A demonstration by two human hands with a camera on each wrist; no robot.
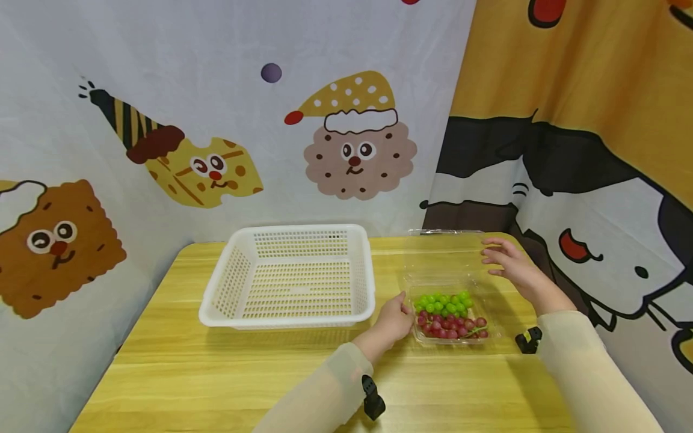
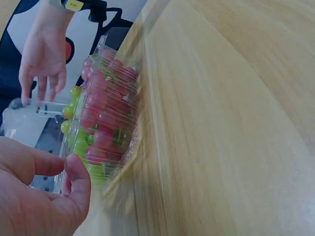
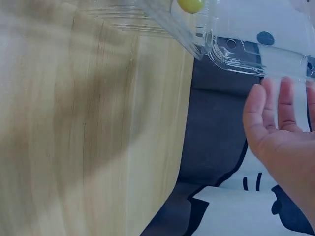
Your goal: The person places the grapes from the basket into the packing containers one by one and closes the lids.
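A clear plastic clamshell box (image 1: 452, 341) lies on the right of the table, its see-through lid (image 1: 441, 255) raised at the back. Inside, green grapes (image 1: 445, 303) fill the far side and red grapes (image 1: 452, 326) the near side. My left hand (image 1: 394, 317) is at the box's left edge; in the left wrist view its thumb and forefinger pinch the rim. Beside the lid's right edge, my right hand (image 1: 511, 264) has its fingers extended and grips nothing. The right wrist view shows those fingertips (image 3: 285, 88) by the lid's edge; whether they touch it I cannot tell.
A white perforated plastic basket (image 1: 370, 282) stands left of the box with nothing in it. The wood-grain table (image 1: 227, 385) ends close behind both. Printed cartoon curtains (image 1: 216, 78) hang at the back and along the right side.
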